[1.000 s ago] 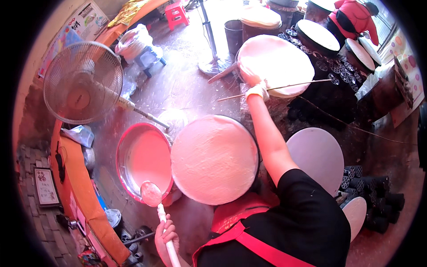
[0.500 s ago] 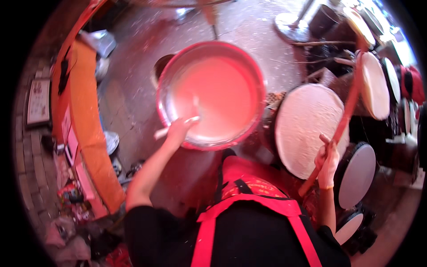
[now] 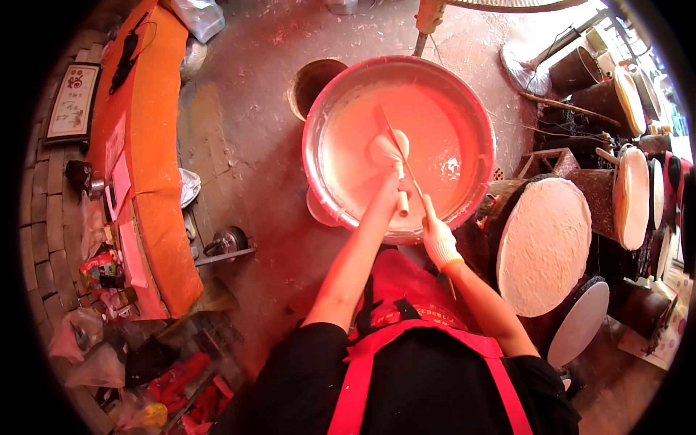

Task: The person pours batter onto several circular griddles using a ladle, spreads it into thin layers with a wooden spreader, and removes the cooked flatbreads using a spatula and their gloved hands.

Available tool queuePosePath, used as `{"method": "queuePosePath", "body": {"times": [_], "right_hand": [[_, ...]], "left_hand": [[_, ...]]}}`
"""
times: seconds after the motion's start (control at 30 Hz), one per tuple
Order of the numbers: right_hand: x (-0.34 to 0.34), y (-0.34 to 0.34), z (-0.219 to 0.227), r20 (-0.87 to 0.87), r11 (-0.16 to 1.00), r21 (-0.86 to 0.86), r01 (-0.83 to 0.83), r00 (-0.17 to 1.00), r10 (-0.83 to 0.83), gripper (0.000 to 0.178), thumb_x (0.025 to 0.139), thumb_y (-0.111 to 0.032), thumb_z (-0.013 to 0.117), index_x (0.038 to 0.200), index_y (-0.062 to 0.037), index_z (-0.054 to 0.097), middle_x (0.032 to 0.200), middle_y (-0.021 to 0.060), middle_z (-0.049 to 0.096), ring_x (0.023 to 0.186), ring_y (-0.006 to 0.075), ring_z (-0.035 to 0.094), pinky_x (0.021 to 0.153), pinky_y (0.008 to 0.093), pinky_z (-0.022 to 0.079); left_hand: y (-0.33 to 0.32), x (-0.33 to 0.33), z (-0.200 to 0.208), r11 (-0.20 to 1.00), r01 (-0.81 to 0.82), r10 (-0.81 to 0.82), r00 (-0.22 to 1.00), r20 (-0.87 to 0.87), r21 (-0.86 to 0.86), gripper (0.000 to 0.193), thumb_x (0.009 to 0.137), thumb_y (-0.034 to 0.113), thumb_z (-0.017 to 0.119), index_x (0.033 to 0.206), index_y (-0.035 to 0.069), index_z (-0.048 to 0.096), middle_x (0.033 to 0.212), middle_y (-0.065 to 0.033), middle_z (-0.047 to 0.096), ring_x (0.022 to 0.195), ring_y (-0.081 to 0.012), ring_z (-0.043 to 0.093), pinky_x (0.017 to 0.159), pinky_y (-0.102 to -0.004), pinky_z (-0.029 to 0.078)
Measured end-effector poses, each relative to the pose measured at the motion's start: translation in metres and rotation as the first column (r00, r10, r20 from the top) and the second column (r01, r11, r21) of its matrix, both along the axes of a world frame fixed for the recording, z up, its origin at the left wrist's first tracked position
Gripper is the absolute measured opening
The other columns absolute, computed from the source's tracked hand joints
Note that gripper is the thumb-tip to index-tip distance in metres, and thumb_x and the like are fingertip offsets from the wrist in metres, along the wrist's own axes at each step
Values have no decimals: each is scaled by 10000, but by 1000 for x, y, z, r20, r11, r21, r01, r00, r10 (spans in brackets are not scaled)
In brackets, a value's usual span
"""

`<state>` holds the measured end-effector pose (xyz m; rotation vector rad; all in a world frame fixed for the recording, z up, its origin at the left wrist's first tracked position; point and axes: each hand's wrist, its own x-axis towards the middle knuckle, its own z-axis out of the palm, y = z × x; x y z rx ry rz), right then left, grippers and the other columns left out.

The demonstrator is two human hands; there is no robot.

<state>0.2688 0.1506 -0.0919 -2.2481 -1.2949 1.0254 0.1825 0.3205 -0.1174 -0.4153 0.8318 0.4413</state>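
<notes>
A large round basin (image 3: 312, 145) with a pinkish rim stands before me, holding smooth pale batter (image 3: 435, 127) that looks pink in the light. My left hand (image 3: 395, 190) is closed around the handle of a ladle (image 3: 383, 150), whose rounded bowl is over the batter. In a pale glove, my right hand (image 3: 441, 243) grips a long wooden stick (image 3: 412, 171). The stick slants over the basin, its thin far part crossing the ladle bowl. How firmly the two touch, I cannot tell.
To my right are round griddles, a large one carrying a pale rough-surfaced sheet (image 3: 547, 246) and a smaller pale disc (image 3: 580, 324) nearer. A bucket (image 3: 310, 83) stands behind the basin. An orange-covered table (image 3: 159, 181) runs along the left, with a kettle (image 3: 227, 241) beside it.
My right hand has brought the wooden stick from the griddle side on the right to over the basin, across the ladle. The view has shifted, and my left hand still holds the ladle.
</notes>
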Motion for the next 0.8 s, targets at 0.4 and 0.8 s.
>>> {"method": "queuePosePath", "body": {"times": [0.4,0.8], "right_hand": [[49,-140,120,-138,870,492,-35,983,118,638,912,-96,498,1488,-197,245,828,261,589,759,423,608,678,478,469],[77,-200,161,-31,571,798,194,959,-281,621,905,7,457,1483,-78,245,1365,228,460,1000,345,632,742,337,491]], "left_hand": [[-50,-5,261,665,72,136,967,-216,743,296,958,318,552,1107,86,446,642,31,348,479,-39,342,394,-158,316],[13,-74,319,419,647,-136,738,-661,637,385,982,328,484,979,-55,448,648,9,397,449,-42,370,372,-172,309]]}}
